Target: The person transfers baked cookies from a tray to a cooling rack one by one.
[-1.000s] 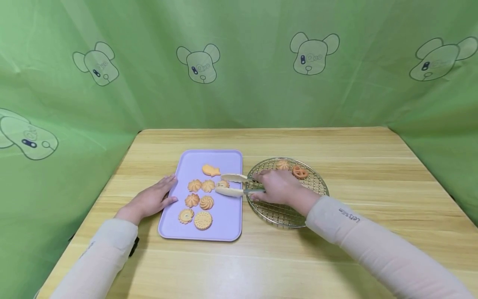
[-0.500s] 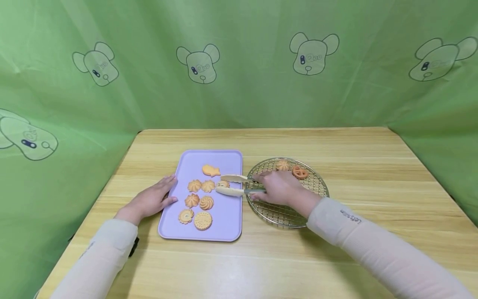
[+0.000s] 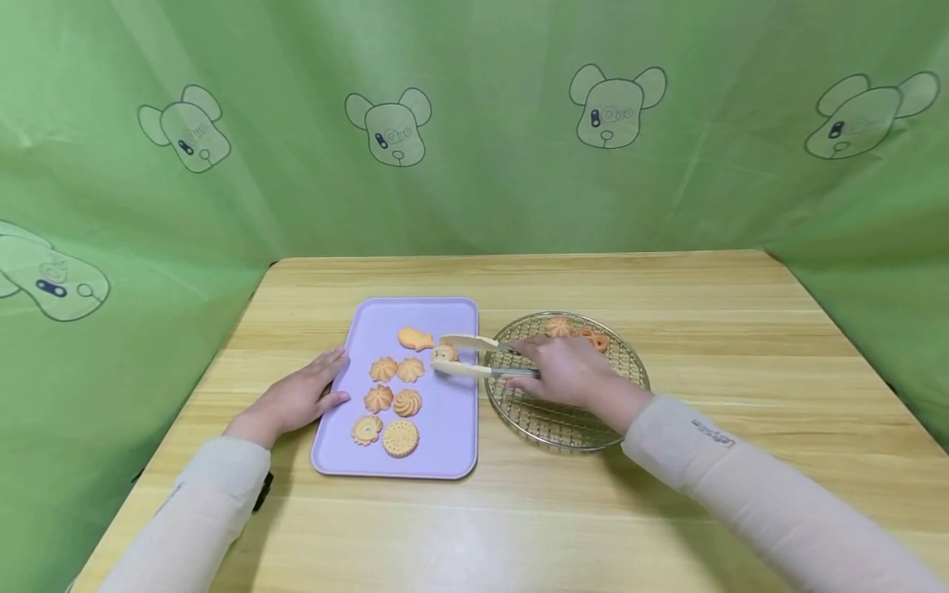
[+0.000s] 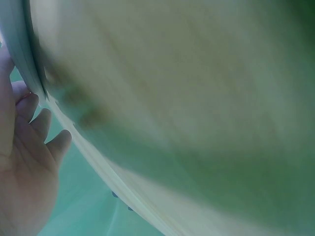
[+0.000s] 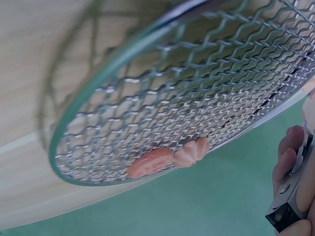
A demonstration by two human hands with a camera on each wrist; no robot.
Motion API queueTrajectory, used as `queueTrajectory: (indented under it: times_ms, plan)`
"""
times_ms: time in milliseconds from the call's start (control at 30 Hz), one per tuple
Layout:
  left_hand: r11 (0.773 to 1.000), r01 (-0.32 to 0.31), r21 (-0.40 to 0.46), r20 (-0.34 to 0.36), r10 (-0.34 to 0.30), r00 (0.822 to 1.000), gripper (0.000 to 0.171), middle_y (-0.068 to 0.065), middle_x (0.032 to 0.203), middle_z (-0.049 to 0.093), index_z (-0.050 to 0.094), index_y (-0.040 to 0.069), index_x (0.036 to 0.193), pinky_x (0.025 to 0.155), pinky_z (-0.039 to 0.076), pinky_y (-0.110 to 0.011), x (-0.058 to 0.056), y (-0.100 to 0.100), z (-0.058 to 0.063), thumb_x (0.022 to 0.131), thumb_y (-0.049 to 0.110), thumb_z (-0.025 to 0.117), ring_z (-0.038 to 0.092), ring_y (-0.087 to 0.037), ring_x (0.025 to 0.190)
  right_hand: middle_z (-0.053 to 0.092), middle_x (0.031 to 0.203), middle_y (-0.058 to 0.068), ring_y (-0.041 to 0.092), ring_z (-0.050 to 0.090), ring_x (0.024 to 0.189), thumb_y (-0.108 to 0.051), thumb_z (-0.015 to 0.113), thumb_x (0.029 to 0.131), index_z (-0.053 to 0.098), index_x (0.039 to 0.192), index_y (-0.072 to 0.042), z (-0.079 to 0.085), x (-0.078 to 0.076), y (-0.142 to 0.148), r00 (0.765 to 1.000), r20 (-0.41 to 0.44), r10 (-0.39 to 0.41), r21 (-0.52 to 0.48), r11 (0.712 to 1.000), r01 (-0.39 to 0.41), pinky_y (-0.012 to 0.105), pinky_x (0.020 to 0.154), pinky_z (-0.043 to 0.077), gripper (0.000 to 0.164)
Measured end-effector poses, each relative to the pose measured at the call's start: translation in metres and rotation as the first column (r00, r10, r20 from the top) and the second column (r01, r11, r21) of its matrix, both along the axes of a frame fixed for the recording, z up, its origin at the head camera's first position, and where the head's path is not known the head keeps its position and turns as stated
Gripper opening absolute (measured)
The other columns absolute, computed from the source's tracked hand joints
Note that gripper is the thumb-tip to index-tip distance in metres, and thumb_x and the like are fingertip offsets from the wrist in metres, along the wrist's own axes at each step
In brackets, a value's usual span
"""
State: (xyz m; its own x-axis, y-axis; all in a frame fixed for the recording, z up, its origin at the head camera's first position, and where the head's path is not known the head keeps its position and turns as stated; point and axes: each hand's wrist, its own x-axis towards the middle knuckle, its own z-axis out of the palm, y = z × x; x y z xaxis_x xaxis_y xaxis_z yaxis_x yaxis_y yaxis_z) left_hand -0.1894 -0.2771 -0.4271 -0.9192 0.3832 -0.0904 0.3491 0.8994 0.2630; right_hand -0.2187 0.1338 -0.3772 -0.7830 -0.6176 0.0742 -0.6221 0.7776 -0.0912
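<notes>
My right hand (image 3: 567, 371) grips a pair of tongs (image 3: 463, 370) with cream tips and metal arms, reaching over the wire rack. Between the tips is a small cookie (image 3: 445, 353) with a pale centre, above the right part of the lilac tray (image 3: 448, 445). My left hand (image 3: 300, 391) rests against the tray's left edge, fingers extended; in the left wrist view its fingertips (image 4: 59, 142) are near that edge. On the tray lie a fish-shaped cookie (image 3: 415, 338), a round dotted cookie (image 3: 401, 439), a swirl cookie (image 3: 407, 403) and several flower-shaped ones.
The round wire rack (image 3: 534, 424) stands right of the tray, raised on feet. At its back sit a ridged cookie (image 3: 559, 327) and a pretzel-shaped cookie (image 3: 594, 338). A wooden table (image 3: 704, 329) carries everything, with a green printed curtain (image 3: 489, 189) around it.
The tongs have shifted away from me and slightly up with the cookie between their tips, closer to the fish-shaped cookie. My left hand has stayed at the tray edge.
</notes>
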Motion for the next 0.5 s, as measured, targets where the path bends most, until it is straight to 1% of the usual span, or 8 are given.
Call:
queueTrajectory:
  times_ms: [133, 267, 500]
  plan:
    - [1.0, 0.0, -0.006, -0.002, 0.0, 1.0, 0.067, -0.017, 0.155, 0.021, 0.027, 0.0, 0.149, 0.112, 0.021, -0.05, 0.0, -0.001, 0.0, 0.099, 0.037, 0.052, 0.019, -0.036, 0.14, 0.06, 0.127, 0.013, 0.012, 0.053, 0.049, -0.054, 0.064, 0.086, 0.055, 0.136, -0.013, 0.002, 0.002, 0.006, 0.999, -0.041, 0.0, -0.014, 1.0, -0.001, 0.018, 0.03, 0.033, 0.065]
    - [1.0, -0.001, -0.006, -0.002, 0.001, 1.0, 0.067, -0.016, 0.155, 0.021, 0.027, 0.0, 0.149, 0.112, 0.021, -0.05, 0.0, 0.0, 0.0, 0.098, 0.038, 0.051, 0.019, -0.036, 0.14, 0.061, 0.126, 0.012, 0.023, 0.064, 0.063, -0.056, 0.064, 0.084, 0.055, 0.135, -0.014, 0.002, 0.003, 0.014, 0.996, -0.092, 0.001, -0.006, 1.0, -0.001, 0.02, 0.031, 0.033, 0.066]
    - [1.0, -0.002, -0.004, -0.002, 0.002, 1.0, 0.068, -0.016, 0.155, 0.02, 0.027, 0.001, 0.149, 0.112, 0.021, -0.05, 0.001, 0.0, 0.0, 0.098, 0.039, 0.051, 0.02, -0.036, 0.14, 0.062, 0.123, 0.016, 0.027, 0.066, 0.067, -0.056, 0.062, 0.086, 0.054, 0.136, -0.013, 0.003, 0.004, 0.027, 0.995, -0.101, -0.002, -0.006, 1.0, 0.001, 0.023, 0.038, 0.04, 0.066]
